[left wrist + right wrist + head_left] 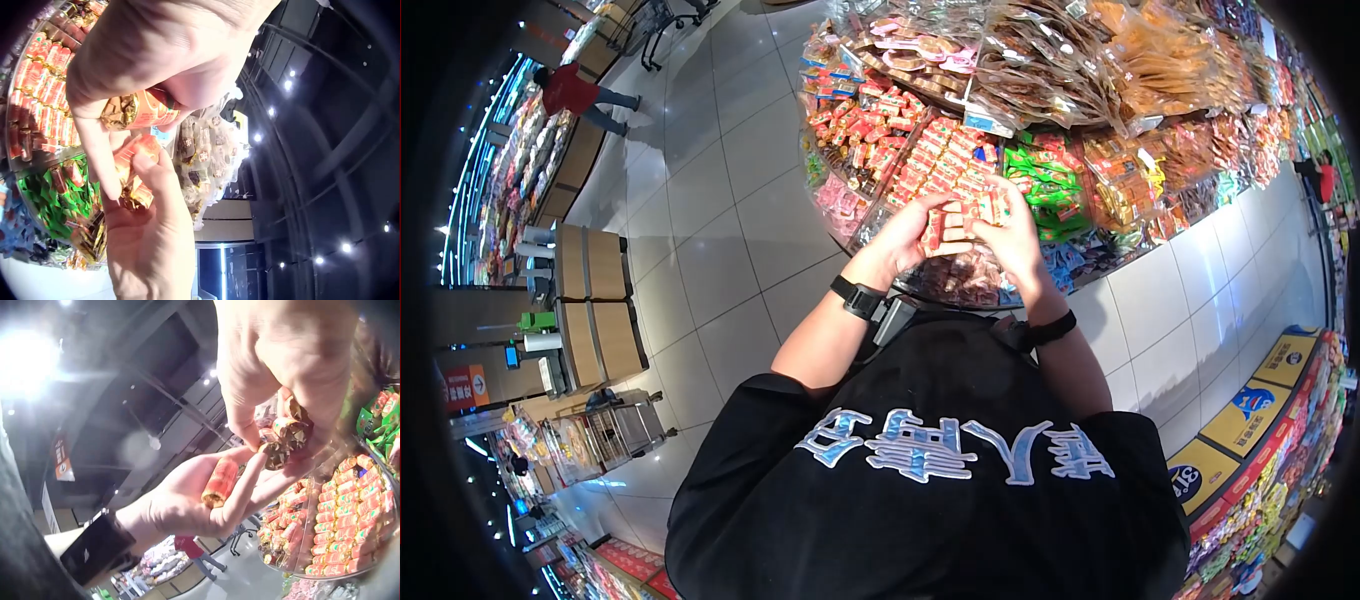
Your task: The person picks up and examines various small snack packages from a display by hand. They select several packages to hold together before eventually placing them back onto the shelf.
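Both hands meet over the front of a round candy display. My left hand (900, 242) is palm up, with a red-wrapped candy roll (222, 479) lying in it under curled fingers. The roll's twisted gold end (120, 111) shows in the left wrist view. Opposite it, my right hand (1015, 240) pinches more red rolls (284, 439) with gold foil ends between thumb and fingers. These rolls sit right at the left fingertips, and the fingers partly cover them. Similar red rolls (945, 160) lie in neat rows in the compartment just beyond the hands.
Green-wrapped candies (1045, 185) fill the compartment to the right, with loose red candies (870, 120) to the left. Bagged dried snacks (1050, 60) are piled behind. A shopping cart (615, 435) stands at left, and a person in red (570, 92) is farther off.
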Tool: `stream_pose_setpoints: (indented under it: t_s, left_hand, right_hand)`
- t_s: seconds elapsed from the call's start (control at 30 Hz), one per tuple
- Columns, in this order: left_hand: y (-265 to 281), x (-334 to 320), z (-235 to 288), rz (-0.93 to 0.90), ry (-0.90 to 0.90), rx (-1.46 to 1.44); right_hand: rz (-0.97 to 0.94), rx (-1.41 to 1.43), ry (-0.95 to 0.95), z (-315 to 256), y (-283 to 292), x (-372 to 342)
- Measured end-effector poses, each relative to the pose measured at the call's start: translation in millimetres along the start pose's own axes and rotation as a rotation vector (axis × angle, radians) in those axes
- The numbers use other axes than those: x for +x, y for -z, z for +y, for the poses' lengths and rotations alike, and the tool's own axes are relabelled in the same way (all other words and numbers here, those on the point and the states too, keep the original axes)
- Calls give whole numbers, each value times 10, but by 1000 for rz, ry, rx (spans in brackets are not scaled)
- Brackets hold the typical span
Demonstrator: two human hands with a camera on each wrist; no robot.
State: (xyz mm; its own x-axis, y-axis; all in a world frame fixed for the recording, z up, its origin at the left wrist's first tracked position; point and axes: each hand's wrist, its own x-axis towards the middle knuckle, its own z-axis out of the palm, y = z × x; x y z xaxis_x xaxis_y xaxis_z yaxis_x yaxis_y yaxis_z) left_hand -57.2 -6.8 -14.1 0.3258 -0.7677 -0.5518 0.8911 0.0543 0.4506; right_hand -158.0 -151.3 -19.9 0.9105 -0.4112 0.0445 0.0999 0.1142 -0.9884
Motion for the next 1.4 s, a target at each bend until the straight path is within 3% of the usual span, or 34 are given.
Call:
stream_pose_setpoints:
  t_s: [0.03, 0.13, 0.17, 0.3, 0.33, 0.4, 0.47, 0.5, 0.53, 0.6, 0.8, 0.9, 1.0, 1.03, 1.07, 1.2, 1.23, 1.27, 1.33, 1.4]
  left_hand:
    - [19, -11, 22, -25, 26, -36]
    - [-4, -68, 91, -25, 24, -13]
    - [2, -85, 111, 17, 8, 7]
    - [319, 69, 136, -57, -16, -36]
    - [324, 64, 143, -77, -25, -65]
    - [314, 71, 161, -119, -40, -121]
    - [248, 15, 191, -150, -50, -127]
    - [243, 6, 198, -177, -62, -117]
    - [241, -2, 202, -203, -74, -107]
    - [237, -5, 210, -297, -71, -161]
    - [154, -101, 240, -265, -88, -145]
    - [147, -111, 253, -281, -100, -134]
    - [170, -115, 256, -331, -106, -152]
    - [181, -117, 254, -354, -106, -163]
    - [184, -117, 252, -358, -112, -182]
    - [146, -119, 219, -379, -166, -276]
    - [123, -128, 204, -382, -188, -303]
    - [94, -141, 197, -361, -201, -323]
    - [35, -154, 192, -317, -227, -361]
    - [-20, -111, 158, -273, -232, -296]
  right_hand:
    - [-7, -11, -41, -51, 61, 16]
    - [-124, 341, -318, -297, 237, 9]
    - [-193, 383, -280, -313, 291, -16]
    - [-624, 297, -446, -540, 337, -221]
    - [-692, 16, -251, -532, 300, -305]
    - [-950, 109, -323, -657, 228, -397]
    - [-1157, 61, -395, -763, 116, -518]
    - [-1272, -58, -290, -834, 63, -540]
    - [-1314, -117, -336, -939, -2, -579]
    - [-1284, -208, -31, -895, -57, -611]
    - [-1308, -192, -189, -878, -43, -594]
    - [-1220, -169, -264, -853, 6, -587]
    - [-1042, -203, -148, -835, 107, -536]
    - [-951, -176, -224, -877, 147, -513]
    - [-867, -237, -101, -853, 190, -455]
    - [-424, -260, -99, -879, 190, -343]
    - [-327, -438, 132, -865, 159, -301]
    - [-247, -285, -41, -900, 109, -299]
    - [-165, -201, -22, -754, 69, -217]
    - [-71, -352, 207, -667, -68, -184]
